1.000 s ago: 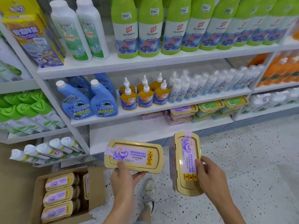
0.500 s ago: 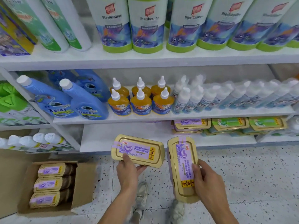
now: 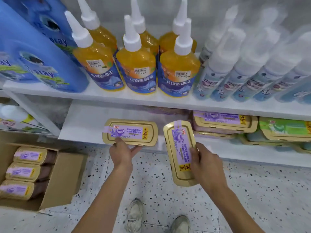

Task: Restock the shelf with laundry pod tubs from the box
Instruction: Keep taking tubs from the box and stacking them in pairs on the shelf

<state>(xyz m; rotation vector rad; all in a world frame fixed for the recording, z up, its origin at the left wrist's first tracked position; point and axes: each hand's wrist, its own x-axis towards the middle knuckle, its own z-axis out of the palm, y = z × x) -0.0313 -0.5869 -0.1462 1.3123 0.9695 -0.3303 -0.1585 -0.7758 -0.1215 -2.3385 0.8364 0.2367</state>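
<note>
The box (image 3: 55, 175) sits at my far left with three tubs left inside. My left hand (image 3: 122, 154) grips a tub (image 3: 130, 132) lying crosswise, already over the bare shelf (image 3: 84, 121) lip. My right hand (image 3: 204, 164) grips another tub (image 3: 180, 152) pointing lengthwise at the gap; it needs turning.

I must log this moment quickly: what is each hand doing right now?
Left hand: closed on a purple-label pod tub, held level.
Right hand: closed on a second purple-label pod tub, held lengthwise.
</note>
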